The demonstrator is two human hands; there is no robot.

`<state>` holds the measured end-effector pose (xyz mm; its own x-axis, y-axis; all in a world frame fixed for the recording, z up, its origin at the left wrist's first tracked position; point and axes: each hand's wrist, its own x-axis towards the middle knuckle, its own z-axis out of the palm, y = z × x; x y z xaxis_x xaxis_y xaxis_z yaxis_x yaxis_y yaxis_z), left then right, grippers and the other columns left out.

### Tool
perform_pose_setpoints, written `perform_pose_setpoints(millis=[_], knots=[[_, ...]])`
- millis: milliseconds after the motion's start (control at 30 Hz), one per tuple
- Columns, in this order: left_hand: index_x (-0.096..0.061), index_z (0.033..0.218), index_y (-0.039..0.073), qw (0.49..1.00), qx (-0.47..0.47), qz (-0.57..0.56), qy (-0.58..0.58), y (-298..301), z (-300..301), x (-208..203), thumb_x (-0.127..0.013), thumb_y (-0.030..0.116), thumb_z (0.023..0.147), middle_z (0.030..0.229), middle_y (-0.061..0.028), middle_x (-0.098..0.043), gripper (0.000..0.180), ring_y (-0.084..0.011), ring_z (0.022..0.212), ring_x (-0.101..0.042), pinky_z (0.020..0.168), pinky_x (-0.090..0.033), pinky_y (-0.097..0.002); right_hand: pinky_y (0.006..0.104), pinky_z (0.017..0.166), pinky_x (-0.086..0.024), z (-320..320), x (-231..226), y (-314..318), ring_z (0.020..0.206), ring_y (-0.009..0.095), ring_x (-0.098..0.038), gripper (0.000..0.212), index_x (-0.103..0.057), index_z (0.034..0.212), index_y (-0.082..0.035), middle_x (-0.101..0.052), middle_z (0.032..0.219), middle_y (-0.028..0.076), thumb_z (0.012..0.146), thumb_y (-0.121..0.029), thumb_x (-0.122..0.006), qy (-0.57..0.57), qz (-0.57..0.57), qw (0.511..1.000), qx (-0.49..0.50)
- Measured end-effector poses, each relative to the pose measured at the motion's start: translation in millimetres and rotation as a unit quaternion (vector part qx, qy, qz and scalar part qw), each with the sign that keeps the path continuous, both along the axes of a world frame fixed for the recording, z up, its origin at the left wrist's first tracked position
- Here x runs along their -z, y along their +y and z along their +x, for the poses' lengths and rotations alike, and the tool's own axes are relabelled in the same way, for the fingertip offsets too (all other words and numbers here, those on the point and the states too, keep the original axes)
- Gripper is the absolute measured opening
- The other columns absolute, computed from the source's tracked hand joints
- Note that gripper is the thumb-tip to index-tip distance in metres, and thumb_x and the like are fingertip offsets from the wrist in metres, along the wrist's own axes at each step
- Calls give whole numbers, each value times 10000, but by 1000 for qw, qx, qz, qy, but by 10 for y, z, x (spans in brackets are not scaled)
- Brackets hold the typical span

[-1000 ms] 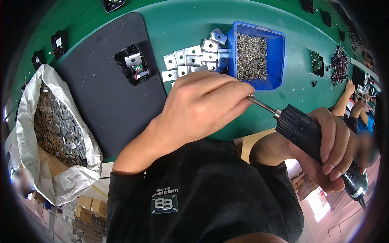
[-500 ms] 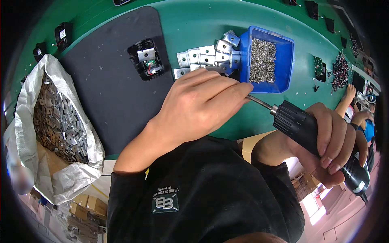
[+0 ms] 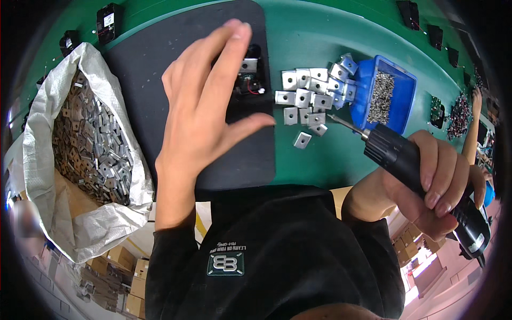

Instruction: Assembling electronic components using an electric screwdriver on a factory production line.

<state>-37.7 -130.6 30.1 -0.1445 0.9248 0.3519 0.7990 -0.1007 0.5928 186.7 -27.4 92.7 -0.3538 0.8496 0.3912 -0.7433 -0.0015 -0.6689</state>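
My right hand [image 3: 434,184] is wrapped round a black electric screwdriver [image 3: 392,152], its bit slanting up and left over the green table. At the bit's end is a small silvery tip; whether a screw sits on it I cannot tell. My left hand [image 3: 194,114] is over the dark mat, thumb and fingers apart, holding nothing visible. Its fingers partly cover a black housing [image 3: 249,85] with a metal plate [image 3: 248,65], a small circuit board and red wire inside. Beside the bit lie several square silver metal plates [image 3: 302,98], each with a hole.
A blue bin [image 3: 408,101] of small screws [image 3: 381,98] stands right of the plates. On the left is a white woven sack [image 3: 40,176] full of metal plates [image 3: 98,144]. More black housings [image 3: 109,24] line the far edge. Another person's arm [image 3: 472,133] reaches in at far right.
My left hand has left the bit's tip and moved left to the black housing, its fingers spreading. The metal plates are now uncovered. The view has shifted; the right hand still grips the screwdriver.
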Motion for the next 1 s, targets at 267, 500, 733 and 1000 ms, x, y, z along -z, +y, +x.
perform_pose_setpoints(millis=[267,500,733,1000], knots=[[-564,1207,107,993,23,-105,-50,-41,-111,191,-812,106,495,1186,-78,-565,754,-267,1093,-514,949,-339,-386,210,679,-383,-566,172,-27,668,53,-509,330,-572,1026,-191,-551,725,-81,756,-192,-762,-45,52,996,-64],[-586,1191,138,991,29,-100,-87,-33,-136,219,-789,153,510,1096,-60,-571,710,-249,1032,-527,925,-348,-382,247,696,-349,-794,251,-27,685,79,-477,361,-540,1125,-193,-522,745,-55,810,-192,-715,-120,85,982,-117],[-598,1178,142,991,15,-94,-95,-41,-132,253,-782,186,506,1061,-54,-570,698,-251,1009,-528,917,-352,-390,259,680,-338,-798,297,7,678,76,-472,346,-543,1110,-203,-524,743,-63,805,-172,-704,-135,80,982,-109],[-609,1166,163,992,19,-83,-97,-12,-154,280,-785,188,496,1031,-38,-573,692,-234,959,-533,885,-353,-373,246,673,-344,-827,299,29,670,73,-471,273,-517,994,-234,-511,747,-67,808,-126,-685,-156,145,961,-174]])
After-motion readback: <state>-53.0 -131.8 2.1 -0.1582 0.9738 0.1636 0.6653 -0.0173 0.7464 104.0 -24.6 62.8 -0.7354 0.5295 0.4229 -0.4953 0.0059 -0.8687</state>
